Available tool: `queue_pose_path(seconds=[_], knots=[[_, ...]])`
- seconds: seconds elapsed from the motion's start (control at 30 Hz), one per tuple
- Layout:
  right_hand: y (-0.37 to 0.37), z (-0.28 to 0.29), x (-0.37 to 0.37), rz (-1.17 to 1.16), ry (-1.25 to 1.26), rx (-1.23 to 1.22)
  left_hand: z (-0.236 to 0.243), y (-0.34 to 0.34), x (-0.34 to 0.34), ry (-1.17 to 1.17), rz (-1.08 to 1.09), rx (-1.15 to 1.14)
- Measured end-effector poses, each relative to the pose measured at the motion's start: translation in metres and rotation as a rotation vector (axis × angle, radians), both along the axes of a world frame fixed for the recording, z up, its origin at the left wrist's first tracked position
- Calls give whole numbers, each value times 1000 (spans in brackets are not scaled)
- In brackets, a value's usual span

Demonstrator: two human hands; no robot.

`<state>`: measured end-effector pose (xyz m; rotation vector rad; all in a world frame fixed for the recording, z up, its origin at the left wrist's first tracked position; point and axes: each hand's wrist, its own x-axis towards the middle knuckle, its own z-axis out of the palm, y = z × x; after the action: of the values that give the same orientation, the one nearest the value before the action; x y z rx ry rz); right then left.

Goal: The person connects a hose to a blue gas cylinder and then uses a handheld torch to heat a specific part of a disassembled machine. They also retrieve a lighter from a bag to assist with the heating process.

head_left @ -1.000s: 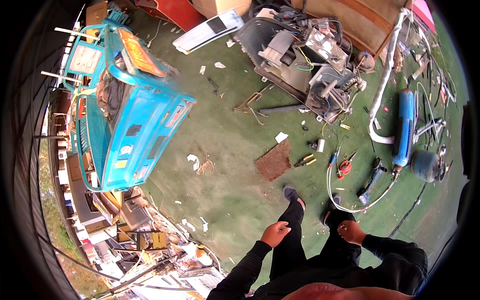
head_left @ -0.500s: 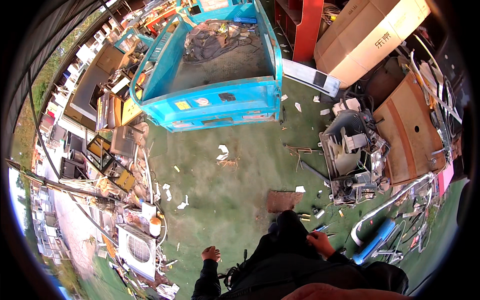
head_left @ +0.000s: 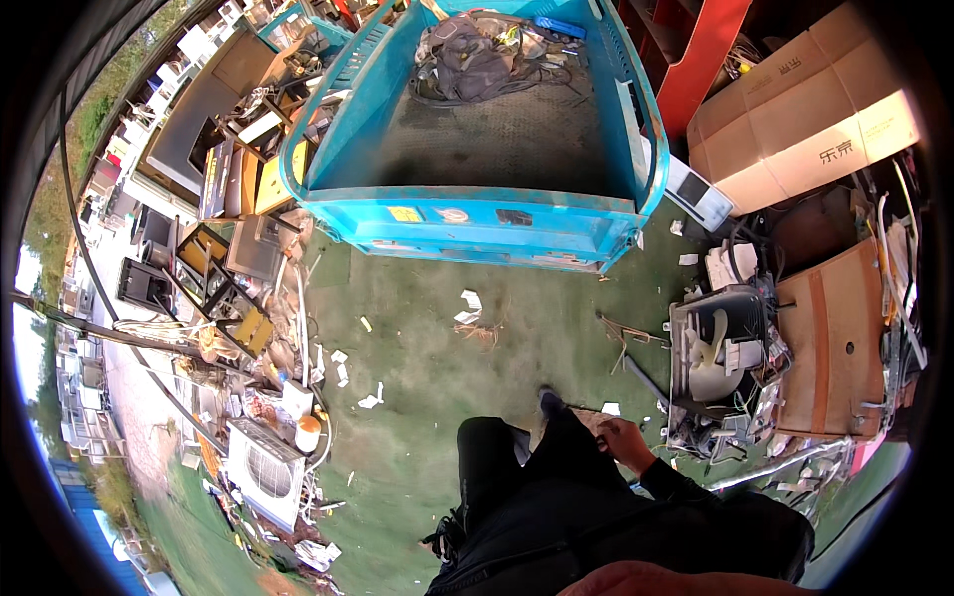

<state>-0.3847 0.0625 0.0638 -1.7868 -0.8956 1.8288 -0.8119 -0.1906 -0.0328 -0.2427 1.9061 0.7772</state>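
My right hand [head_left: 624, 444] hangs beside my right thigh, above a brown flat piece [head_left: 588, 420] on the floor. Its fingers are loosely curled together, and I see nothing in them. My left hand is out of sight. In front of my legs [head_left: 492, 447] stands a blue cargo bed [head_left: 477, 226] with its tailgate raised. Inside it lie a heap of dark cloth [head_left: 472, 65] and a small blue object [head_left: 559, 27]. Neither hand touches the bed.
Left are an outdoor air-conditioner unit [head_left: 266, 475], frames and scrap. At right stand an open machine with a fan [head_left: 717, 363], a brown panel [head_left: 830, 343] and a large cardboard box [head_left: 800, 114]. Paper scraps [head_left: 371, 397] litter the green floor [head_left: 427, 348].
My view has shifted forward, and the cargo bed looks closer and farther right. My legs have stepped on. My left hand has gone out of view; my right hand hangs higher in the picture.
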Motion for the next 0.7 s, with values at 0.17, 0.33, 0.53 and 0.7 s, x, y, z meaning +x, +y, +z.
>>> queue_pose_path(seconds=[0.17,0.33,0.53,0.7], knots=[[124,30,-80,286,-58,94,7,61,-66,-2,157,56],[234,32,-218,289,48,219,-25,105,-124,-84,105,-17],[327,38,-432,502,-113,363,-52,150,-290,-152,-9,-91],[432,123,-603,570,-22,652,-31,198,-605,-55,233,94]])
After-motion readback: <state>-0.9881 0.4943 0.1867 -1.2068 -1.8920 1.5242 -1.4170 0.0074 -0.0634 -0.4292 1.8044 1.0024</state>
